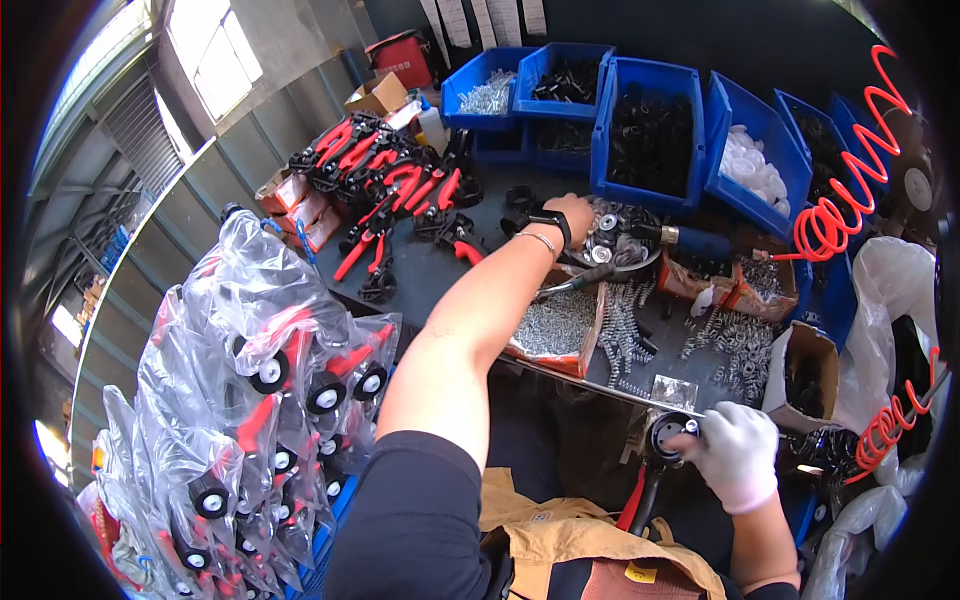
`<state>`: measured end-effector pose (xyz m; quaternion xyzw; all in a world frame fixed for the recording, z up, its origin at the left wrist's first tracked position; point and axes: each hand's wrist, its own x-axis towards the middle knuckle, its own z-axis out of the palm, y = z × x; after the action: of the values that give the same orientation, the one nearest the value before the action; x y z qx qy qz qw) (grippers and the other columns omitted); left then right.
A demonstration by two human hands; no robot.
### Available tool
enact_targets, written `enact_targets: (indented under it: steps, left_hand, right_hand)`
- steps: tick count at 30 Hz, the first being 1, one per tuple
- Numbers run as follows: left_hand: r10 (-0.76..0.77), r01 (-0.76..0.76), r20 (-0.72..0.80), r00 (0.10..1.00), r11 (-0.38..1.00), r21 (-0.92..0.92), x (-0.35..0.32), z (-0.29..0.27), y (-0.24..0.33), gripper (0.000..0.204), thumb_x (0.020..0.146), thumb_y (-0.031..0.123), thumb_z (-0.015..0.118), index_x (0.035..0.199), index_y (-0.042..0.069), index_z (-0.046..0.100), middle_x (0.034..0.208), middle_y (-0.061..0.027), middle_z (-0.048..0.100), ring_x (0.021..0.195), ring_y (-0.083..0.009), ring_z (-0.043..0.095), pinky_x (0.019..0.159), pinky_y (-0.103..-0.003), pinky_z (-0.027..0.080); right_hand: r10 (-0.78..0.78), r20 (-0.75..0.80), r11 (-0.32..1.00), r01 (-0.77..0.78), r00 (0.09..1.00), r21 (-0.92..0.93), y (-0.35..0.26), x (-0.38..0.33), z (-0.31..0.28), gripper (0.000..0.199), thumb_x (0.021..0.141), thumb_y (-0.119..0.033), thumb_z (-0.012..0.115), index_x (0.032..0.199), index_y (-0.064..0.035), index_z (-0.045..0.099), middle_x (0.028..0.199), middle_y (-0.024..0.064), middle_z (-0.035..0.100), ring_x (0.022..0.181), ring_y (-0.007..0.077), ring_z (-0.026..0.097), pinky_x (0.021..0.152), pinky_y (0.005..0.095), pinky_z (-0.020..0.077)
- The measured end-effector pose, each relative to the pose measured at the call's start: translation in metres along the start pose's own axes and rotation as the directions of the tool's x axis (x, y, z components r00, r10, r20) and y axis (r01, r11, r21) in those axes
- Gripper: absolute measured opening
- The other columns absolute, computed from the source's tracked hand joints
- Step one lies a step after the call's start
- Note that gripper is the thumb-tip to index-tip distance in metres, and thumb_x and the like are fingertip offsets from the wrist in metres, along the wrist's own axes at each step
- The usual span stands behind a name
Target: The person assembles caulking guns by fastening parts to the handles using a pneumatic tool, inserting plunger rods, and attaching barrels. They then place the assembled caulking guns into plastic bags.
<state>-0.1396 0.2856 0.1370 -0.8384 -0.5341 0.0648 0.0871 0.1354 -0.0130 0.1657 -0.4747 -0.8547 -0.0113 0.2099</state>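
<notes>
My bare left hand (572, 216), with a black watch and a bracelet on the wrist, reaches to the edge of a heap of round metal caps (606, 236) at the back of the bench. Its fingers are mostly hidden, and I cannot see anything in them. Close to my body, at the bench's front edge, my gloved right hand (735, 455) is closed on a hand tool (665, 437) with a round black head. The tool's red and black handles point down toward my apron. A bare fingertip shows against the head.
Blue bins (648, 130) of small parts line the back. Red-handled tools (385, 175) lie piled at left, above bagged tools (270, 400). Springs (560, 325) fill a box at the front edge. A power driver (700, 243) lies behind loose springs; red coiled hoses (830, 235) hang right.
</notes>
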Motion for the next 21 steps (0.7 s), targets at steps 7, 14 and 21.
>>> enact_targets:
  steps: [7,14,21]
  left_hand:
    - [-0.065,0.040,-0.053,0.996,0.923,-0.382,-0.021,-0.015,-0.030,0.025,0.069,0.025,0.073,0.088,0.010,0.068,0.089,-0.0110,0.067,0.087,-0.0279,0.063,0.074,-0.038,0.049]
    - [-0.266,0.050,-0.280,0.922,0.801,-0.597,-0.024,-0.018,-0.021,0.029,0.073,0.026,0.069,0.090,0.003,0.064,0.081,-0.0135,0.067,0.079,-0.0284,0.064,0.071,-0.036,0.049]
    - [-0.220,-0.114,-0.318,0.922,0.633,-0.766,-0.050,-0.022,-0.028,0.027,0.078,0.017,0.066,0.098,-0.001,0.064,0.082,-0.0084,0.068,0.075,-0.0138,0.062,0.071,-0.026,0.047]
  right_hand:
    - [0.108,-0.349,0.867,0.083,0.931,0.491,0.012,-0.005,0.031,0.054,0.080,-0.058,0.053,0.073,-0.0050,0.060,0.073,0.0094,0.060,0.062,0.0267,0.055,0.067,0.0369,0.0457]
    - [0.436,-0.384,0.690,-0.028,0.814,0.723,-0.003,-0.010,0.034,0.062,0.084,-0.059,0.050,0.080,0.0021,0.060,0.068,0.0074,0.056,0.061,0.0169,0.056,0.055,0.0272,0.0441]
    - [0.411,-0.045,0.520,-0.194,0.911,0.832,0.021,-0.025,0.051,0.035,0.087,-0.035,0.059,0.084,-0.0003,0.062,0.068,0.0080,0.061,0.063,0.0170,0.061,0.058,0.0278,0.0476]
